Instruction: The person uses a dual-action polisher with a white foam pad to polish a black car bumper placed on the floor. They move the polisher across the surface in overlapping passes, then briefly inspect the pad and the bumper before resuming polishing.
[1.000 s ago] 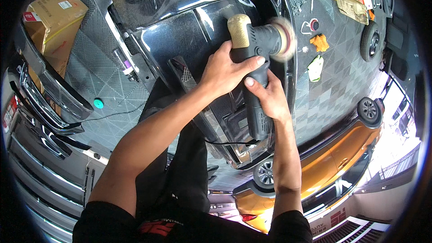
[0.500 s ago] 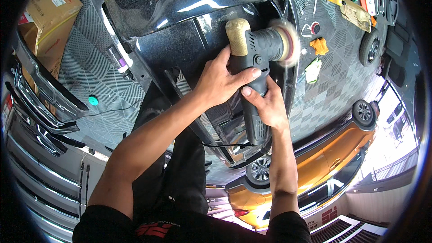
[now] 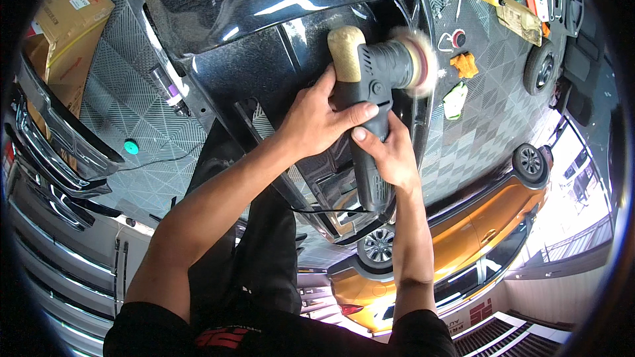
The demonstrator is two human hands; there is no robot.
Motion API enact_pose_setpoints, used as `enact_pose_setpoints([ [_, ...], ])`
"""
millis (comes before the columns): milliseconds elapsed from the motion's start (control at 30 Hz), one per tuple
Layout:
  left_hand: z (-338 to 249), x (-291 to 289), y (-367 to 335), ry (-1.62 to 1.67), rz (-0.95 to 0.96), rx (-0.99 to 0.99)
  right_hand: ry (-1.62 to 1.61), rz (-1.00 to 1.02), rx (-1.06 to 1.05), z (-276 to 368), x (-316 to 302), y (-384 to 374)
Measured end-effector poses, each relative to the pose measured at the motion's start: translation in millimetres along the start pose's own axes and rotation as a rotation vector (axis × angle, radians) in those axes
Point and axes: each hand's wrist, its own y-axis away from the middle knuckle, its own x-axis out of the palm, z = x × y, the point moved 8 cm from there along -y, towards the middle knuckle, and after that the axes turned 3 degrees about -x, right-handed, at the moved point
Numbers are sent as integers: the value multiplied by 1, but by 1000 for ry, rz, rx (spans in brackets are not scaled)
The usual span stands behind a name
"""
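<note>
Both my hands are closed around a black electric polisher [image 3: 374, 86] with a tan, worn head grip. My left hand [image 3: 317, 119] wraps the neck of its body, thumb lying across the top. Lower on the handle, my right hand [image 3: 391, 155] grips from the right side. The fuzzy round pad [image 3: 420, 63] faces right and looks blurred. Under the tool lies a glossy black car body panel [image 3: 231, 73], speckled with light dust. The pad is by the panel's right edge; whether it touches there I cannot tell.
An orange car [image 3: 456, 238] stands at the lower right. On the tiled floor lie an orange cloth [image 3: 464, 65], a pale green cloth [image 3: 455, 100] and a loose wheel [image 3: 540, 67]. At left are a cardboard box [image 3: 73, 33], a bottle [image 3: 169, 91] and black bumper parts [image 3: 53, 132].
The whole view has shifted slightly, so things sit a little further left. My grip on the polisher is the same, and the tool stays at nearly the same place over the panel.
</note>
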Motion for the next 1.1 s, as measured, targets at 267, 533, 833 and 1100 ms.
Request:
enact_pose_setpoints([
  [267,6,8,10,-207,236,-130,-158,-30,50,-27,-7,43],
  [533,-11,-5,2,-137,6,-57,-71,38,-7,-3,-4,1],
  [833,-5,-6,2,-106,39,-180,-62,56,-23,2,-3,-8],
  [1100,-4,-6,-2,-65,36,-164,38,56,-26,3,-5,-14],
])
